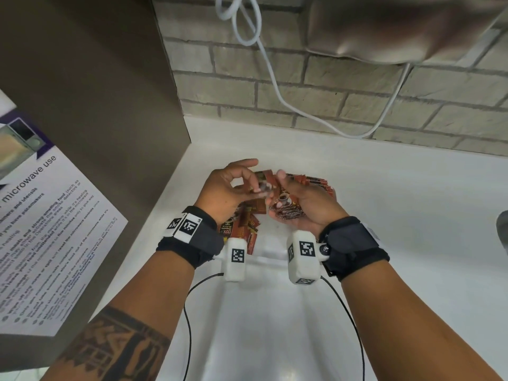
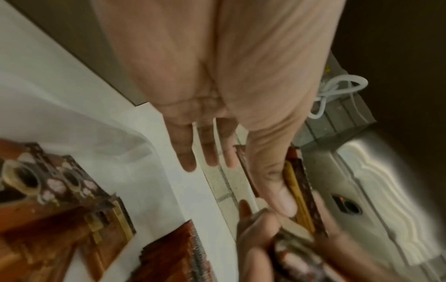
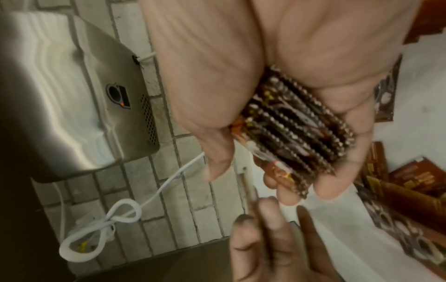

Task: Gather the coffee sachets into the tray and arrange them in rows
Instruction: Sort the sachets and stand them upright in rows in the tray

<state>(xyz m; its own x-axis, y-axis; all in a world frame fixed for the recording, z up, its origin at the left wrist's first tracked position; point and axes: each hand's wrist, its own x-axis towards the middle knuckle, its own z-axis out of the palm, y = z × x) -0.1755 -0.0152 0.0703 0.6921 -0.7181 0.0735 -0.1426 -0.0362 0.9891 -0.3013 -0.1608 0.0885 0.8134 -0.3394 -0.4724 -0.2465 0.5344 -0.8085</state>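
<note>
Both hands hover over the far end of a white tray (image 1: 264, 312). My right hand (image 1: 277, 195) lies palm up and grips a stack of brown-and-orange coffee sachets (image 1: 287, 206); the stack's serrated edges (image 3: 296, 129) show between its thumb and fingers in the right wrist view. My left hand (image 1: 257, 188) pinches one sachet (image 2: 301, 190) between thumb and forefinger, right beside the stack, with its other fingers spread. Several loose sachets (image 1: 244, 226) lie jumbled below the left hand at the tray's far rim. Whether they lie inside the tray I cannot tell.
A brown cabinet side (image 1: 110, 105) with a microwave-use poster (image 1: 41, 215) walls off the left. A brick wall with a looped white cable (image 1: 275, 86) and a steel wall-mounted appliance (image 1: 398, 31) stands behind. The white counter (image 1: 384, 202) stretches right.
</note>
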